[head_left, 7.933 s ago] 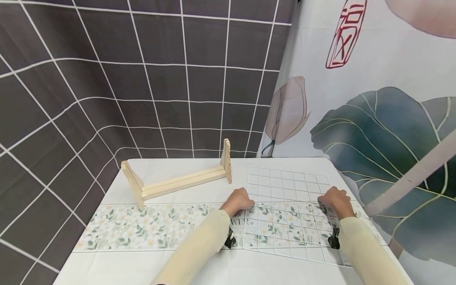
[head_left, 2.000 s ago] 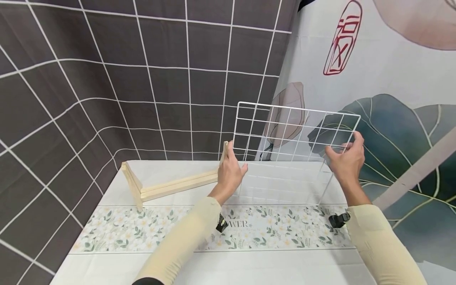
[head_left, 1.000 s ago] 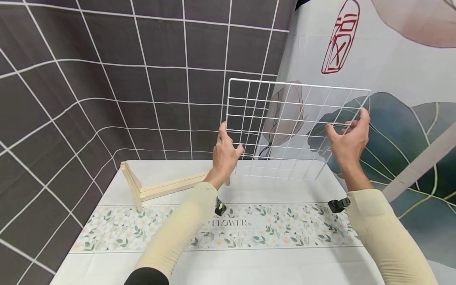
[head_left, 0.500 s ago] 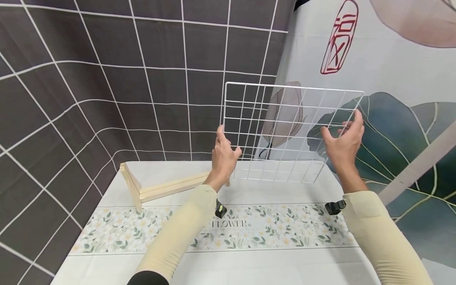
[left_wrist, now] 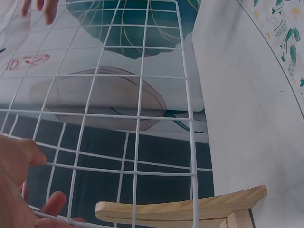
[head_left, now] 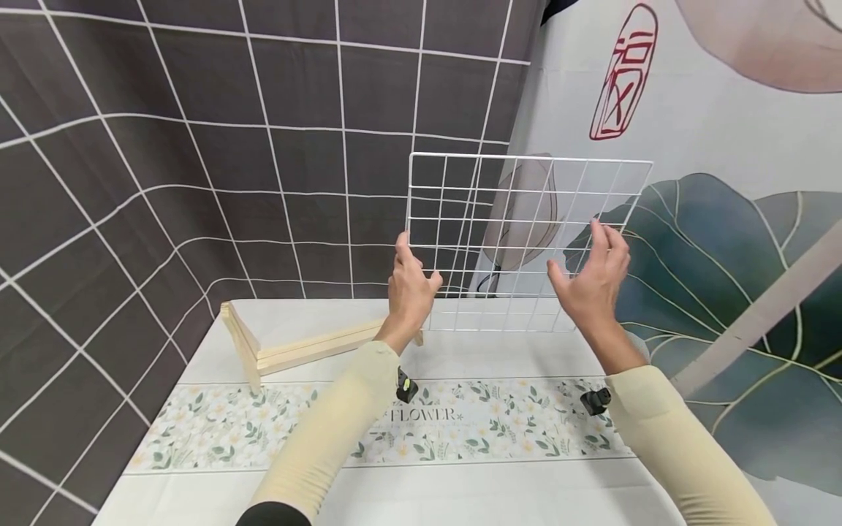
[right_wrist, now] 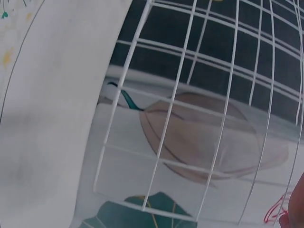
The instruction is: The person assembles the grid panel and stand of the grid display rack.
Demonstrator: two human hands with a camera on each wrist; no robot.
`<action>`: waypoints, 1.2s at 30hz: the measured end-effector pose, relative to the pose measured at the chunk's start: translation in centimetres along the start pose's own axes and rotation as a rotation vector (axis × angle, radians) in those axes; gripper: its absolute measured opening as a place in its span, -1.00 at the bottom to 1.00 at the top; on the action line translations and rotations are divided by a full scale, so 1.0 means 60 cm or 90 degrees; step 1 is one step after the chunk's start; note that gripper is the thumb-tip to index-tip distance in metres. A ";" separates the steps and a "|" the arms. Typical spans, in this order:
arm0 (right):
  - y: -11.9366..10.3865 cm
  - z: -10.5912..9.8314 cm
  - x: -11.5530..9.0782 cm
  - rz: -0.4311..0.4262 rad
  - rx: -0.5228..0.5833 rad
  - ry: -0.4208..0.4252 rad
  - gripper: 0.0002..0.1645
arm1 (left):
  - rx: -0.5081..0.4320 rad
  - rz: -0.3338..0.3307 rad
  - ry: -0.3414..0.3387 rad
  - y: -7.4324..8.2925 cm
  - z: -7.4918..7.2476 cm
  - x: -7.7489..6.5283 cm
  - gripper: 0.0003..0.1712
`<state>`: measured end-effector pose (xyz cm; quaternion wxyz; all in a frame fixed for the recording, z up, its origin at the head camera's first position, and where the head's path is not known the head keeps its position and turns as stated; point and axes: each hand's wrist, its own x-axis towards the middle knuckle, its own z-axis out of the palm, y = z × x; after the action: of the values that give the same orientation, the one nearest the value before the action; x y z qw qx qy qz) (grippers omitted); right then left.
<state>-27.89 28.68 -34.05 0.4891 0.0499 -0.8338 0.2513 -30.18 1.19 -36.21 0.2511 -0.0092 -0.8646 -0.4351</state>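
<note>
Since the frame half a second ago, the right hand (head_left: 594,281) has come inward, toward the wooden stand (head_left: 322,349), leaving its place at the far side of the white wire grid (head_left: 509,220), whose upper right corner has also swung a little that way. The stand itself lies as it did. The grid is held up to the right of the stand and higher than it, tilted, its upper edge well above the stand; whether its lower edge touches the table (head_left: 395,497) I cannot tell. The left hand (head_left: 411,296), in front of the stand's right end, has its thumb on the near side of the grid's left edge and fingers on the other, pinching it. The right hand, farther right of the stand, has its fingers nearly straight with the thumb spread well away; it seems to grip nothing, though a light touch on the wires cannot be ruled out. So the left hand probably bears most of the grid's weight.
</note>
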 end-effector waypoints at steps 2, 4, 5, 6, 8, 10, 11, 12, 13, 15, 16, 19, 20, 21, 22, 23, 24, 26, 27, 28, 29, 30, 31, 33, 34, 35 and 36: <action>-0.006 0.007 -0.003 -0.026 -0.011 -0.007 -0.01 | 0.001 -0.001 0.001 -0.001 0.000 0.000 0.04; -0.012 0.013 -0.005 -0.046 -0.020 -0.011 -0.01 | 0.000 -0.002 0.002 -0.002 -0.001 0.000 0.04; -0.015 0.016 -0.006 -0.054 -0.024 -0.014 -0.01 | 0.001 -0.003 0.002 -0.002 -0.001 0.000 0.04; -0.018 0.019 -0.007 -0.060 -0.025 -0.017 -0.01 | 0.000 -0.004 0.002 -0.002 -0.002 0.000 0.03; -0.024 0.024 -0.009 -0.067 -0.028 -0.023 -0.01 | 0.001 -0.005 0.003 -0.002 -0.002 -0.001 0.03; -0.030 0.030 -0.011 -0.072 -0.033 -0.028 -0.01 | 0.001 -0.004 0.002 -0.001 -0.002 -0.001 0.03; -0.032 0.033 -0.013 -0.075 -0.037 -0.030 -0.02 | 0.001 -0.004 0.000 0.000 -0.002 -0.001 0.02; -0.036 0.036 -0.014 -0.077 -0.041 -0.032 -0.02 | 0.000 -0.004 -0.001 0.001 -0.002 -0.001 0.02; -0.039 0.038 -0.016 -0.080 -0.047 -0.033 -0.03 | 0.000 -0.004 -0.002 0.001 -0.002 -0.001 0.02; -0.046 0.044 -0.018 -0.090 -0.057 -0.037 -0.04 | -0.001 -0.006 -0.004 0.003 -0.002 -0.001 0.02; -0.049 0.046 -0.019 -0.094 -0.062 -0.039 -0.05 | -0.001 -0.008 -0.005 0.004 -0.001 -0.001 0.02; -0.058 0.052 -0.023 -0.104 -0.076 -0.044 -0.08 | -0.001 -0.014 -0.007 0.007 -0.001 -0.001 0.03; -0.060 0.054 -0.024 -0.107 -0.080 -0.047 -0.09 | -0.002 -0.016 -0.008 0.008 -0.001 -0.001 0.03; -0.061 0.055 -0.026 -0.109 -0.085 -0.049 -0.10 | -0.002 -0.017 -0.009 0.008 -0.001 -0.001 0.04; -0.063 0.057 -0.027 -0.111 -0.089 -0.051 -0.10 | -0.003 -0.017 -0.011 0.008 -0.001 -0.001 0.04; -0.064 0.058 -0.029 -0.111 -0.092 -0.054 -0.11 | -0.004 -0.019 -0.011 0.009 -0.002 -0.002 0.04; -0.066 0.060 -0.030 -0.111 -0.095 -0.056 -0.11 | -0.004 -0.020 -0.012 0.008 -0.002 -0.002 0.04; -0.068 0.062 -0.033 -0.111 -0.099 -0.059 -0.13 | -0.004 -0.021 -0.013 0.008 -0.002 -0.002 0.05; -0.069 0.063 -0.034 -0.111 -0.100 -0.061 -0.14 | -0.004 -0.021 -0.013 0.008 -0.002 -0.003 0.05; -0.069 0.064 -0.035 -0.111 -0.101 -0.063 -0.15 | -0.003 -0.021 -0.013 0.008 -0.002 -0.003 0.05; -0.070 0.066 -0.036 -0.111 -0.104 -0.066 -0.17 | -0.004 -0.021 -0.013 0.007 -0.002 -0.003 0.05; -0.070 0.067 -0.037 -0.113 -0.106 -0.069 -0.19 | -0.004 -0.020 -0.013 0.007 -0.002 -0.003 0.05; -0.071 0.068 -0.038 -0.116 -0.108 -0.073 -0.21 | -0.005 -0.020 -0.013 0.008 -0.003 -0.003 0.05; -0.071 0.070 -0.039 -0.122 -0.115 -0.083 -0.23 | -0.009 -0.019 -0.014 0.008 -0.003 -0.003 0.05; -0.071 0.071 -0.039 -0.124 -0.116 -0.085 -0.24 | -0.011 -0.017 -0.015 0.008 -0.003 -0.003 0.05; -0.070 0.072 -0.039 -0.127 -0.120 -0.087 -0.24 | -0.013 -0.016 -0.015 0.009 -0.002 -0.003 0.05; -0.070 0.073 -0.039 -0.132 -0.123 -0.087 -0.23 | -0.014 -0.015 -0.014 0.009 -0.002 -0.003 0.05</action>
<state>-28.77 22.58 -36.22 0.4567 0.1053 -0.8759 0.1145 -29.87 1.44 -35.82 0.2361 -0.0069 -0.8628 -0.4470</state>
